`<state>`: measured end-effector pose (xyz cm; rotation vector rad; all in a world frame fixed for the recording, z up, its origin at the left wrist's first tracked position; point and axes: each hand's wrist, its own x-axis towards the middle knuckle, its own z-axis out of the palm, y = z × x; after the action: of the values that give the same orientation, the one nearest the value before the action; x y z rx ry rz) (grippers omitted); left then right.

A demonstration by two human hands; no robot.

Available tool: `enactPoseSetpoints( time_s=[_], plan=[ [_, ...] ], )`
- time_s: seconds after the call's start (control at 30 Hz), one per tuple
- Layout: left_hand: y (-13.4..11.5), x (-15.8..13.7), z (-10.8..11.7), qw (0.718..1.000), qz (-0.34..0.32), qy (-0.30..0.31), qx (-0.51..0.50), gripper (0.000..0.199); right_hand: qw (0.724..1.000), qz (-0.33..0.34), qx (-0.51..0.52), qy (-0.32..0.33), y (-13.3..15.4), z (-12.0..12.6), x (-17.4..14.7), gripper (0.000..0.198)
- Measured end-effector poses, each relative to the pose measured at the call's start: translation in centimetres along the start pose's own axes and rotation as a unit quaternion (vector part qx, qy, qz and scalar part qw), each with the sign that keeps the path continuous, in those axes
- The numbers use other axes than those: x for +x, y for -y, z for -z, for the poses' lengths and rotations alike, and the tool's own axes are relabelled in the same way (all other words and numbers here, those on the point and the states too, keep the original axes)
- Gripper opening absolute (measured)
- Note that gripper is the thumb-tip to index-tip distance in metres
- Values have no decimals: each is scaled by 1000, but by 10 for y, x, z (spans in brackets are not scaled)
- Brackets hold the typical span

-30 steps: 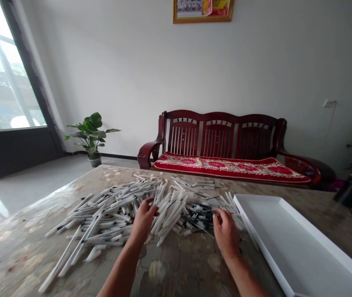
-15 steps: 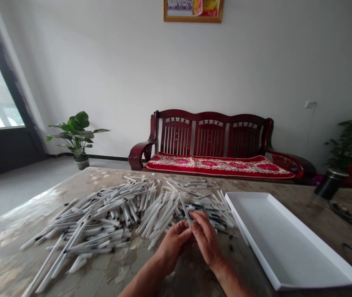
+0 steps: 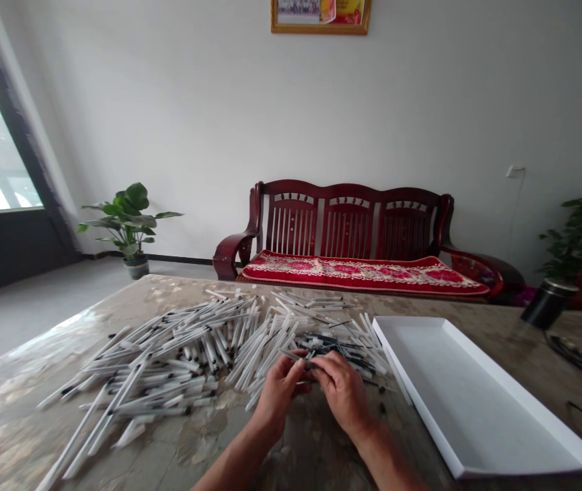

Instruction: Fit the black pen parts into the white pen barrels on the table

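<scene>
My left hand (image 3: 281, 387) is closed around a thin whitish pen (image 3: 289, 354) that points up and to the left. My right hand (image 3: 342, 390) has its fingertips pinched at the pen's other end, close against the left fingers. A small dark part shows between the two hands, partly hidden. Just beyond the fingers lies a pile of dark slim pen parts (image 3: 339, 346). To the left of it are loose white pen barrels (image 3: 265, 351), and farther left a large heap of white pens with black ends (image 3: 168, 368).
A shallow white box (image 3: 480, 389) stands on the right of the patterned table (image 3: 204, 436). Behind it are a black cylindrical container (image 3: 549, 303) and a cable (image 3: 572, 354). A red wooden bench (image 3: 347, 232) and a potted plant (image 3: 132, 225) stand beyond the table.
The pen has tipped from nearly upright to lying low, pointing left. Both hands have shifted slightly, and the right fingers have moved to the pen's right end.
</scene>
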<state>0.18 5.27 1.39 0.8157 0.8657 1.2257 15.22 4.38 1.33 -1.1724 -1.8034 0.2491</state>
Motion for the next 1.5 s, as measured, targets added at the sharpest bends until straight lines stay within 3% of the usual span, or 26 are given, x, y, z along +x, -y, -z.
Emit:
enactPoseSetpoints(
  time_s=[0.27,0.8,1.07,1.33,1.5],
  plan=[
    [-6,0,-1,991,17,-67,-114,41,989,-142,22,-31,-9,0,0,47],
    [-1,1,-3,990,-13,-84,-117,45,987,-145,66,-25,-15,-7,-2,44],
    [2,6,-2,985,-4,-106,-136,42,987,-99,114,-60,-11,-4,2,22],
    [2,7,-2,983,0,-111,-147,36,965,-201,156,-54,-11,-10,-1,42],
    [3,8,-1,983,-5,-114,-141,35,977,-154,134,-57,-14,-6,2,28]
  ],
)
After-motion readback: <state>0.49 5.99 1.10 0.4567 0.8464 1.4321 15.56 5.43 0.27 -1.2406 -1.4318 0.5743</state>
